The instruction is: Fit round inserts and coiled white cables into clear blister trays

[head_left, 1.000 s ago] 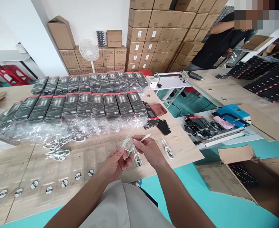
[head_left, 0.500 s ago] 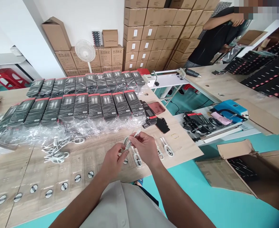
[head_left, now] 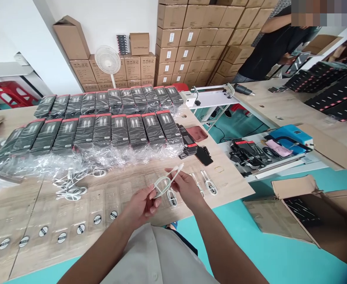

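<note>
left hand (head_left: pixel 143 203) and right hand (head_left: pixel 186 187) are holding the white cable (head_left: pixel 163 177), loop now showing rounder, ends (head_left: pixel 180 167) pointing to one o'clock!

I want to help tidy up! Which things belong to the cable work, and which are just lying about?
Seems part of the job:
- white cable, held by left hand and right hand
- coiled cable on the table

Probably just around:
- white fan
- red stool
- blue machine
</note>
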The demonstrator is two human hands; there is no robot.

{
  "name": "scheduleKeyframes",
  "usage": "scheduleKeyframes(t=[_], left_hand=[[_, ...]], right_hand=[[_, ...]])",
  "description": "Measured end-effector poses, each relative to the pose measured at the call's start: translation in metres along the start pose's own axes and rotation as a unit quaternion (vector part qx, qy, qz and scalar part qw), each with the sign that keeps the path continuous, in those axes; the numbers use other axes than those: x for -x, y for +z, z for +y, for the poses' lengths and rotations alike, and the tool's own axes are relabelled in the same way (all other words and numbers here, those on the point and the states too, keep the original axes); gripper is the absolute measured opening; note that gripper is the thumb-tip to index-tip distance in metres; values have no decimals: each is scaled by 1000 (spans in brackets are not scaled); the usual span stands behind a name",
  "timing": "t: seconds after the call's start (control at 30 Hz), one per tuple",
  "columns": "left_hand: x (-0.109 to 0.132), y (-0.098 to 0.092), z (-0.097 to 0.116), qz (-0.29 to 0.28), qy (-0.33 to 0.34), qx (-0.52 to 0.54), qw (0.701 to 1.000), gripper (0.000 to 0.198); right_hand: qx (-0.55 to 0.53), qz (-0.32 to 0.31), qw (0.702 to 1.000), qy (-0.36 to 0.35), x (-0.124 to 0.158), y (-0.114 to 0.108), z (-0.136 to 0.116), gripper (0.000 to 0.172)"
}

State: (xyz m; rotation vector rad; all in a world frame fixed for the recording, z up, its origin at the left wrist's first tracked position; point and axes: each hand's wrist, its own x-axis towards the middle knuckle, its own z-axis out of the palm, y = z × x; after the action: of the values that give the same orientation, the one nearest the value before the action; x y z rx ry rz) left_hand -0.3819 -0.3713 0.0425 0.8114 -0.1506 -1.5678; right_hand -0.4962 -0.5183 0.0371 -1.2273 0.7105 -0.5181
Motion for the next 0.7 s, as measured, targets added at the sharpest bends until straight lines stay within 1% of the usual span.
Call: scheduleKeyframes(t=[0.03, 0.1, 0.17, 0.2, 0.23, 0.3, 0.33, 0.4, 0.47, 0.57, 0.63, 0.7], left_hand=[[0, 1, 0, -4, -15, 9, 1000, 46], [-1, 0, -1, -12, -34, 25, 999, 46], [-2, -2, -1, -15, -33, 39, 999, 44], [-2, -4, -1, -13, -28, 48, 998, 42], [-3, -5, -1, -12, -21, 60, 998, 41], [-5, -8, -1, -7, -9, 89, 996, 39], [-6, -8, -1, -4, -3, 104, 995, 38], [-7, -10, -3, -1, 7, 134, 991, 36], [-8, -12, -4, -1, 18, 162, 987, 34], [-7, -15, -5, -3, 43, 198, 979, 35], [-7, -17, -6, 0, 51, 205, 977, 35], [-7, -19, -6, 7, 45, 202, 978, 35]], right_hand=[[3, -20, 1000, -4, -1, 2, 1, 40], [44, -36, 998, -15, -1, 6, -1, 38], [145, -57, 987, -26, -2, 9, -5, 33], [209, -78, 974, -34, -3, 9, -7, 30], [273, -106, 955, -43, -3, 10, -9, 28], [380, -157, 909, -66, -5, 11, -10, 26], [416, -167, 890, -81, -6, 12, -9, 26], [457, -163, 867, -111, -7, 15, -6, 26], [460, -156, 865, -125, -6, 18, -2, 27], [427, -172, 881, -110, -3, 22, 2, 31], [416, -180, 885, -105, -2, 25, 2, 31], [424, -161, 884, -115, -3, 28, 2, 29]])
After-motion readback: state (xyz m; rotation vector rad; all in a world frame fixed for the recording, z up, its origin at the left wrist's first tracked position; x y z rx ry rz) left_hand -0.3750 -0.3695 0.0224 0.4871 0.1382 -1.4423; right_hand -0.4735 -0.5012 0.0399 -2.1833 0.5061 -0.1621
